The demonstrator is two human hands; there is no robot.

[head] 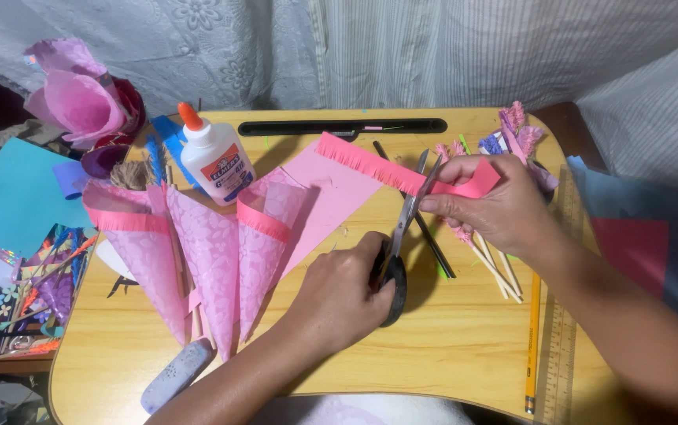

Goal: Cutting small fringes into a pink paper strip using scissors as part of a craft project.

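On the small wooden lap table, the left hand was closed around the black handles of a pair of scissors, the fingers wrapped through the loops and the blades pointing up and away toward a pink paper strip. The right hand pinched that strip near its far end, thumb and fingers pressed together on the paper — the strip ran from that hand leftward across the table, its upper edge already cut into a fine fringe. The scissor blades met the strip just left of the right hand's fingertips; whether they stood slightly apart or fully together could not be told. Under the strip lay a pale pink sheet, and to its left three pink patterned paper cones lay side by side, points toward the person. A white glue bottle with an orange cap stood just behind the cones. Beneath the right hand lay thin sticks with fringed paper tops, and near the table's right edge a yellow pencil lay beside a wooden ruler. A grey-blue stone-like block rested at the front left corner — crumpled pink paper flowers sat off the table's back left
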